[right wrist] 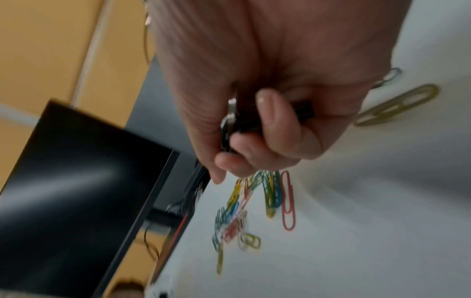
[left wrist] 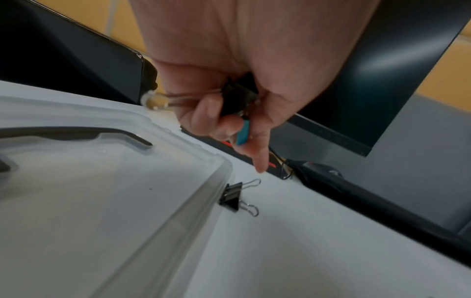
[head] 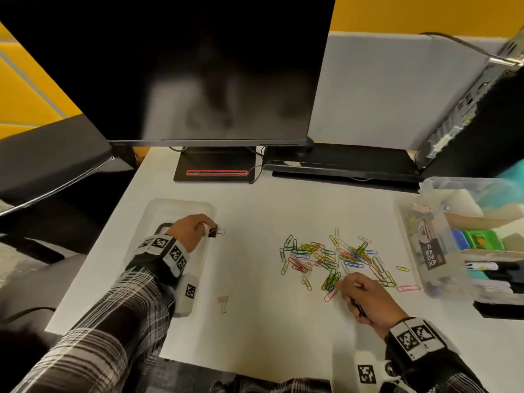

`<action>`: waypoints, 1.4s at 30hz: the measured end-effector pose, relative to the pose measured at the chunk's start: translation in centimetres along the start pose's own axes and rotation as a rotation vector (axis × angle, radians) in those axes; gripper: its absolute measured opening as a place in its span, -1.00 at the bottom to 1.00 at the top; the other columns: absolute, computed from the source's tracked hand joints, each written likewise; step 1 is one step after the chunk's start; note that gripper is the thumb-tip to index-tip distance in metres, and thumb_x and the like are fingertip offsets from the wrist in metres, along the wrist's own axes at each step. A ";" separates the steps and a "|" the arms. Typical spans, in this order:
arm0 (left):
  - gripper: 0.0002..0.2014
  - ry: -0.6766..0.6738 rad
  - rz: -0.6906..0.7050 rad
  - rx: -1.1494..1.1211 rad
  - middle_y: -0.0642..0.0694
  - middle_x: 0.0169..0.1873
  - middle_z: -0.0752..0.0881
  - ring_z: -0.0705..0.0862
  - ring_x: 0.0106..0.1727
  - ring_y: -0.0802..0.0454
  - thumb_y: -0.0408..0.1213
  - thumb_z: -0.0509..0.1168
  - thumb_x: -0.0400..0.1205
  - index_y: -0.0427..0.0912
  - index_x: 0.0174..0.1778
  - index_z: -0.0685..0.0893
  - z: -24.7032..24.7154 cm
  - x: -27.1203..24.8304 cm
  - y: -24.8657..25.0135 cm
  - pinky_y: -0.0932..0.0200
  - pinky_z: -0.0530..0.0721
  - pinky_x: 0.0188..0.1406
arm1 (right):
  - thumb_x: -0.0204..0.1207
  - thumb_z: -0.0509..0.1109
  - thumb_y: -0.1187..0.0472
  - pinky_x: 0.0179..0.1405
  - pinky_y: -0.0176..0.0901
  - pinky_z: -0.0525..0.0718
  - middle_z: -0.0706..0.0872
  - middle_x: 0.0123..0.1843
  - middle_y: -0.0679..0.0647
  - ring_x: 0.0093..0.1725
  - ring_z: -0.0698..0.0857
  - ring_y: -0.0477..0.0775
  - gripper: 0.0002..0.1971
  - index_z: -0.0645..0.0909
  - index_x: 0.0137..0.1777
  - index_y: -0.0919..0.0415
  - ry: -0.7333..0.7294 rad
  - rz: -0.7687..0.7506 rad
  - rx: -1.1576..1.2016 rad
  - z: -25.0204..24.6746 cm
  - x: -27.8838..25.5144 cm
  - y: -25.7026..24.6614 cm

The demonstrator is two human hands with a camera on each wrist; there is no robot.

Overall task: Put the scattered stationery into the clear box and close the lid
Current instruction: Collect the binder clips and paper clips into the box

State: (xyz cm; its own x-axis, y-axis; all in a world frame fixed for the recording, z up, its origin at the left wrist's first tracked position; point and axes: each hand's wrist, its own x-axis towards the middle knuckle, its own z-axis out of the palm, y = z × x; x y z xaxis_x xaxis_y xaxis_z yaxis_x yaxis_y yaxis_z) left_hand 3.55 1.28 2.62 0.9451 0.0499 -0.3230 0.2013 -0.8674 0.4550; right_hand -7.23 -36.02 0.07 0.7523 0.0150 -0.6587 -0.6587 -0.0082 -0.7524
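Note:
Colourful paper clips [head: 334, 259] lie heaped mid-table, seen too in the right wrist view as paper clips [right wrist: 270, 193]. My right hand [head: 344, 287] grips dark binder clips [right wrist: 254, 123] in curled fingers, its fingertips at the heap's near edge. My left hand [head: 208, 225] holds black and blue binder clips [left wrist: 238, 104] in its palm. Its index finger [left wrist: 260, 159] points down just above a black binder clip [left wrist: 233, 198] lying on the table against the clear lid [left wrist: 102, 191]. A pink binder clip [head: 223, 302] lies nearer me. The clear box [head: 411, 245] stands open at the right.
A monitor [head: 198, 66] on its stand [head: 215, 168] rises behind the work area, with a black laptop or dock [head: 340, 165] beside it. The box holds markers, erasers and other items. The white table's front edge runs close to my sleeves.

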 end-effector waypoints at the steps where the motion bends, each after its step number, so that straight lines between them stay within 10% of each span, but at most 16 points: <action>1: -0.67 -0.007 -0.013 0.035 -0.12 -0.01 0.64 0.64 -0.07 -0.07 -0.39 0.01 0.69 -0.14 0.10 0.69 0.2 0.3 0.2 0.22 0.52 -0.12 | 0.48 0.47 0.25 -0.72 -0.35 0.28 0.55 -0.47 0.08 -0.64 0.40 -0.07 -0.82 0.54 -0.27 0.23 0.012 -0.058 -0.099 0.6 0.0 -0.2; 5: -0.70 -0.096 0.005 0.209 -0.17 0.11 0.60 0.63 0.15 -0.17 -0.08 0.12 0.69 -0.16 0.17 0.63 1.0 1.7 0.2 0.06 0.52 0.12 | 0.52 0.39 0.00 -0.34 -0.32 0.56 0.70 -0.26 -0.06 -0.33 0.64 -0.18 -0.87 0.54 -0.04 -0.02 -0.089 -0.394 -0.864 4.6 0.0 -1.4; 9: -0.47 -0.205 0.046 0.367 -0.13 0.27 0.50 0.60 0.23 -0.15 0.02 0.34 0.56 -0.16 0.40 0.47 1.1 2.0 0.4 -0.02 0.56 0.25 | 0.64 0.06 -0.04 -0.24 -0.09 0.57 0.73 -0.12 0.09 -0.20 0.68 0.20 -0.71 0.35 0.33 -0.15 -0.459 -0.647 -1.470 12.3 0.9 -2.3; 14: -0.54 -0.240 0.075 0.390 -0.13 0.20 0.49 0.62 0.18 -0.17 -0.11 0.36 0.56 -0.18 0.34 0.52 1.0 2.5 -0.5 -0.06 0.58 0.24 | 0.53 -0.26 -0.41 -0.10 0.01 0.62 0.64 -0.34 0.13 -0.29 0.62 0.16 -0.33 0.57 -0.30 -0.04 -0.620 -0.469 -1.493 19.1 2.8 -2.6; 19: -0.61 -0.246 0.122 0.382 -0.14 0.19 0.51 0.63 0.14 -0.18 -0.15 0.32 0.58 -0.22 0.29 0.53 0.8 3.1 -0.9 -0.07 0.60 0.21 | 0.65 0.11 0.13 -0.19 -0.02 0.48 0.72 0.00 0.29 -0.07 0.69 0.30 -0.70 0.56 0.26 0.17 -0.629 -0.648 -1.684 20.9 4.8 -2.4; 25: -0.56 -0.188 0.188 0.286 -0.10 0.13 0.54 0.61 0.13 -0.08 -0.08 0.36 0.54 -0.14 0.32 0.54 0.8 3.2 -1.8 0.07 0.57 0.15 | 0.57 0.08 0.00 -0.38 -0.12 0.41 0.66 -0.18 0.23 -0.32 0.61 0.23 -0.64 0.37 0.28 0.15 -0.630 -0.713 -1.620 19.9 4.6 -2.2; 29: -0.55 -0.175 0.168 0.259 0.00 -0.01 0.48 0.60 0.12 -0.05 -0.05 0.39 0.53 -0.11 0.31 0.54 0.7 3.1 -2.3 0.07 0.57 0.14 | 0.25 -0.32 -0.34 -0.08 0.04 0.48 0.64 -0.10 0.23 -0.19 0.49 0.19 -0.14 0.61 0.11 0.19 -0.697 -0.459 -1.579 20.6 4.8 -1.2; 37: -0.58 -0.151 0.175 0.235 0.03 -0.16 0.44 0.50 -0.14 0.07 -0.04 0.41 0.52 -0.09 0.25 0.58 1.0 1.6 -2.4 0.22 0.45 -0.12 | 0.61 0.18 0.13 -0.37 -0.15 0.40 0.58 -0.28 0.26 -0.40 0.48 0.16 -0.74 0.40 0.16 0.31 -0.682 -0.644 -1.684 19.6 4.1 -2.9; 42: -0.66 -0.098 0.273 0.140 0.14 -0.31 0.43 0.43 -0.34 0.24 -0.03 0.42 0.50 -0.06 0.15 0.64 2.5 0.3 -0.5 0.40 0.32 -0.36 | 0.54 0.29 0.05 -0.32 -0.10 0.60 0.68 -0.20 0.14 -0.30 0.62 0.16 -0.69 0.42 0.18 0.20 -0.402 -0.593 -1.395 14.0 2.5 -5.9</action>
State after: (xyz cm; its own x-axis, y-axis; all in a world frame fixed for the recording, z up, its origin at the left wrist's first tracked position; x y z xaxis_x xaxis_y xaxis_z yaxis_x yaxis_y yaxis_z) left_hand 3.05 0.46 0.22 0.9287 -0.2362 -0.2858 -0.1003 -0.9021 0.4196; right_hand -1.73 -21.91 2.89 0.6850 0.6048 -0.4062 0.4237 -0.7843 -0.4532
